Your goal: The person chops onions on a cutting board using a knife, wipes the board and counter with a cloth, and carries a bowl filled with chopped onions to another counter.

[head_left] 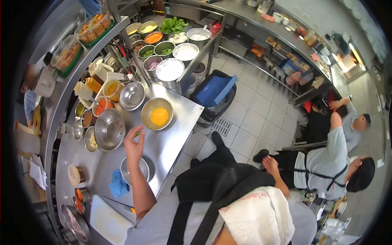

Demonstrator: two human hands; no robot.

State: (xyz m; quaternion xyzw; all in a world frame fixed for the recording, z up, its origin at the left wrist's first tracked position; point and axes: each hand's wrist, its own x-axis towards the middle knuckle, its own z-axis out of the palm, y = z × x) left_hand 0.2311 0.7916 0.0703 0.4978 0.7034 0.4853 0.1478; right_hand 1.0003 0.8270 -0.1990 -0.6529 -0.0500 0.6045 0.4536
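My left hand (pixel 134 148) reaches over the steel table, thumb and fingers pinched round a small green piece (pixel 138 133), perhaps a herb. Just beyond the fingertips stands a steel bowl (pixel 147 121) holding beaten egg (pixel 159 116). Under my left forearm is another steel bowl (pixel 143 168), partly hidden. A large used steel bowl (pixel 110 130) sits to the left of the hand. My right hand (pixel 270 164) hangs at my right side, away from the table, its fingers loosely apart with nothing visible in them.
A blue cloth (pixel 118 184) and white cutting board (pixel 109 219) lie on the near table. Sauce tubs and squeeze bottles (pixel 93 84) line its left side. Vegetable containers (pixel 153 38) stand at the back. A black bin (pixel 213 96) is beside the table. Two co-workers (pixel 318 165) are at right.
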